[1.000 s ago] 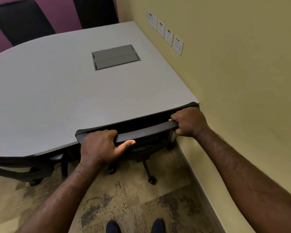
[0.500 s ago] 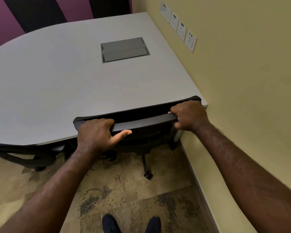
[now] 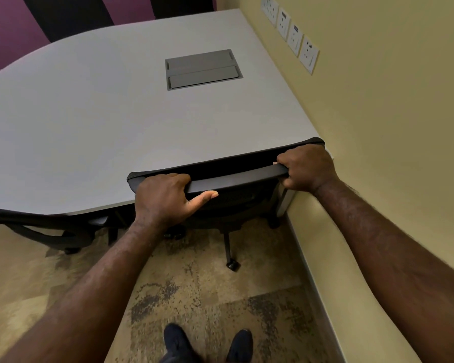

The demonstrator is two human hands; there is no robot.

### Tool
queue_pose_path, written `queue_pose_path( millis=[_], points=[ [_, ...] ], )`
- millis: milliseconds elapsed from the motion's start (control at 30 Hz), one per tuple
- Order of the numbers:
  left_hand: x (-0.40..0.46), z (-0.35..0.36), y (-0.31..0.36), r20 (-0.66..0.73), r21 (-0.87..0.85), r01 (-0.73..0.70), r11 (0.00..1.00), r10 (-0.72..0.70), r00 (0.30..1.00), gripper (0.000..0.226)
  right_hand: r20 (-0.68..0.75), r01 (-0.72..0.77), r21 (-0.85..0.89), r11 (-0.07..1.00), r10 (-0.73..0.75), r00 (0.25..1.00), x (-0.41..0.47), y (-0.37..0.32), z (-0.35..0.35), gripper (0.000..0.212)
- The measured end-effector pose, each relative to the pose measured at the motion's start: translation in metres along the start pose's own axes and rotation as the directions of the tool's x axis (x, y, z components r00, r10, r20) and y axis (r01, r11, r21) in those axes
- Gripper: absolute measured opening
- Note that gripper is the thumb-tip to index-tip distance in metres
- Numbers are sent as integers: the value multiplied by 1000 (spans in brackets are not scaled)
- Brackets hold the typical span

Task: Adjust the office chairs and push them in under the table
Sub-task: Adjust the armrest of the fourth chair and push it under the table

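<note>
A black office chair stands pushed in at the near edge of the grey table, its seat hidden beneath the tabletop. Only the top bar of its backrest, a leg and a caster show. My left hand grips the left end of the backrest bar, thumb stretched along its underside. My right hand grips the right end, close to the wall. A second black chair sits tucked under the table at the far left.
The yellow wall runs tight along the right, with several sockets above the table. A grey cable hatch is set into the tabletop. Dark chair backs stand behind the table's far edge. Patterned carpet and my shoes lie below.
The chair has slid a little further under the table with both hands holding its backrest bar. The view has moved forward and closer to the table.
</note>
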State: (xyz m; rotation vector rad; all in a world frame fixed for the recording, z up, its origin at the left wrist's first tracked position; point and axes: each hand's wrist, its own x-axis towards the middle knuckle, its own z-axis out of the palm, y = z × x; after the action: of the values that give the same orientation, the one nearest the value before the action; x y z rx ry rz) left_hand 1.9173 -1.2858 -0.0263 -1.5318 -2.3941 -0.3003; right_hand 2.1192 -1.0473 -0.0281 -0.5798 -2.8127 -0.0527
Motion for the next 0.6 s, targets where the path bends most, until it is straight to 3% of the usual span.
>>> queue_pose_path(
  millis=[433,533,600],
  points=[
    [-1,-3,-1,13,-23,15,1000,-15,1000,68,18,-23,44,999,23,1000,-4,-5,-6,24],
    [-3,-3,-2,29,-34,14,999,-13,999,67,-22,0,64,998,1,1000,-6,-4,-5,25],
    [-3,-2,-2,38,-36,8,999,-7,999,67,-85,64,70,995,-58,995,-8,-4,-3,36]
  ],
)
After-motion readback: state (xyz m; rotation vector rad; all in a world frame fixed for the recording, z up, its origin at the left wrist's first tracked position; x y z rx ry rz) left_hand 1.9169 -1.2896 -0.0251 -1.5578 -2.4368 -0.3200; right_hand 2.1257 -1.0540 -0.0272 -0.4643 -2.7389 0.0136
